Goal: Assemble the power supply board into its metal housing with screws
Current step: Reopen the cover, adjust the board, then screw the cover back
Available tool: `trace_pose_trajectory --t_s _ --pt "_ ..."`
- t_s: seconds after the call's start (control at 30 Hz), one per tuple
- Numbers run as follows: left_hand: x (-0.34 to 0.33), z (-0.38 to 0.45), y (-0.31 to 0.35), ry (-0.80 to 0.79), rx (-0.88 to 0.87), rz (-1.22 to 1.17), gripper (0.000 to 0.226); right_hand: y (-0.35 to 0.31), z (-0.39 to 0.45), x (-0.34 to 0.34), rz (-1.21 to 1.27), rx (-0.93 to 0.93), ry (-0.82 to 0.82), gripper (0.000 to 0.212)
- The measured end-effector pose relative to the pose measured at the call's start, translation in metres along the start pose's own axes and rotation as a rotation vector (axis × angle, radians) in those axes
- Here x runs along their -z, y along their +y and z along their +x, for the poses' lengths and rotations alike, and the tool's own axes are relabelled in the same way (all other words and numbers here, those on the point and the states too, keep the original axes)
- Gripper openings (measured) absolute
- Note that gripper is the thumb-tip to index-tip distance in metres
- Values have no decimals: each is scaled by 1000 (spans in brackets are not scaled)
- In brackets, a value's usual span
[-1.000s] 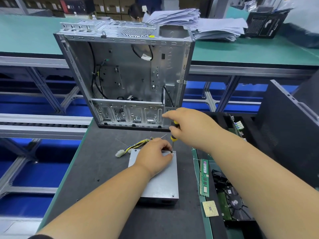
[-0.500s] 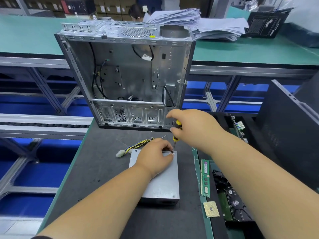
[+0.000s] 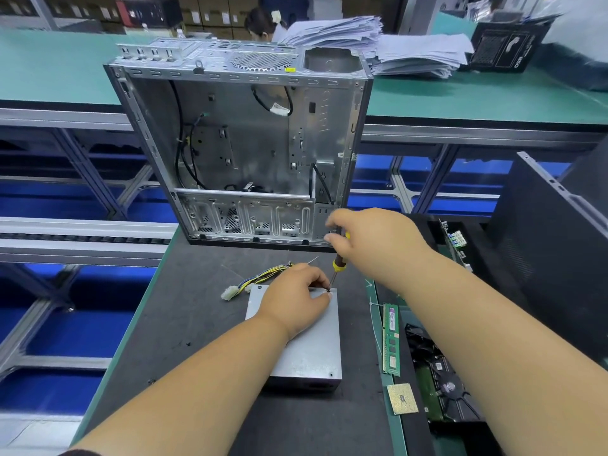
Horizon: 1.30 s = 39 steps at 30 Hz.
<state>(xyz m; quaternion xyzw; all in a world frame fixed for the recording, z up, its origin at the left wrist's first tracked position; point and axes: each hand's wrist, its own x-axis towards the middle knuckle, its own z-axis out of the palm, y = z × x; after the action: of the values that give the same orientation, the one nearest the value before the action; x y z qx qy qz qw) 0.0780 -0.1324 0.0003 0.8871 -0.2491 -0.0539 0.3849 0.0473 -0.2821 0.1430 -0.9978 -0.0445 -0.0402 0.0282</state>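
Right hand (image 3: 378, 245) curled round the yellow-and-black handle of a screwdriver (image 3: 337, 269), shaft slanting down and toward the left hand, tip meeting a small dark screw (image 3: 328, 290). Left hand (image 3: 296, 296) resting on the power supply (image 3: 304, 350), fingertips pinched close at that screw, apparently steadying it; actual contact too small to confirm. Screw sited at the power supply's far right corner, on its top face.

Step in hand, by the look of it: starting a screw into the lid of the grey metal box, not yet driven flush. Next move probably calls for keeping the shaft in line with the hole, pressing down lightly and turning, then letting go with the left fingers once the thread bites.

Power supply lying flat on the dark mat (image 3: 164, 324), long axis running away from the wearer toward the open computer case (image 3: 243, 153) just beyond. Wire bundle (image 3: 263, 278) leaving its far end, trailing left. Memory stick (image 3: 391, 340) and processor chip (image 3: 402, 398) just right of the power supply.
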Motion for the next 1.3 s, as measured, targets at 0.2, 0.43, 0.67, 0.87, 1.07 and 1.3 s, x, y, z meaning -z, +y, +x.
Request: trace_pose_trajectory --t_s 0.2,0.43,0.67,0.87,1.07,1.3 --pt "0 0 0 -3 3 -6 9 0 -3 -6 129 -27 -19 19" --pt "-1 1 -1 1 1 5 9 2 -1 -2 14 10 14 24" --pt "-1 1 -1 1 0 -5 12 -6 -4 -8 123 37 16 24" --pt "0 1 0 0 -2 7 10 -1 2 -1 122 45 6 28" --pt "0 0 0 -5 -6 9 11 -2 0 -12 26 -29 32 31" --pt "0 1 0 -2 -4 15 10 0 -1 -2 159 55 -3 26"
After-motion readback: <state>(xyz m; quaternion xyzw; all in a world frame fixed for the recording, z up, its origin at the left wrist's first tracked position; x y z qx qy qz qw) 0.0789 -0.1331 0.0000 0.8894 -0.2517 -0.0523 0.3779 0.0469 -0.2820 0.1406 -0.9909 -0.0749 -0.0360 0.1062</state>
